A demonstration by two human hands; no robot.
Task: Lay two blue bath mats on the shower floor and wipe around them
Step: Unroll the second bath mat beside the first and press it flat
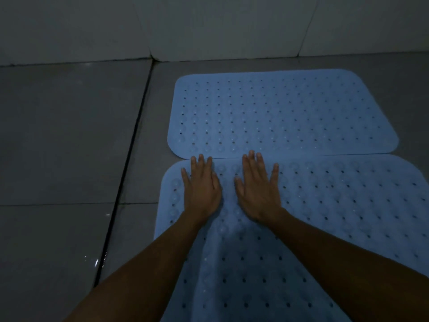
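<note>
Two blue bath mats lie on the grey tiled shower floor. The far mat sits flat toward 12 o'clock, just short of the wall. The near mat lies toward 6 o'clock, its far edge touching or slightly overlapping the far mat's near edge; which of the two cannot be told. Both mats are dotted with rows of small holes.

The left hand lies flat on the near mat near its 11 o'clock corner, fingers straight and slightly spread, gripping nothing, fingertips at the seam between the mats. The right hand lies flat just beside it toward 3 o'clock, fingers also straight and released, tips just over the seam. A dark drain groove runs along the floor to the 9 o'clock side of the mats.
</note>
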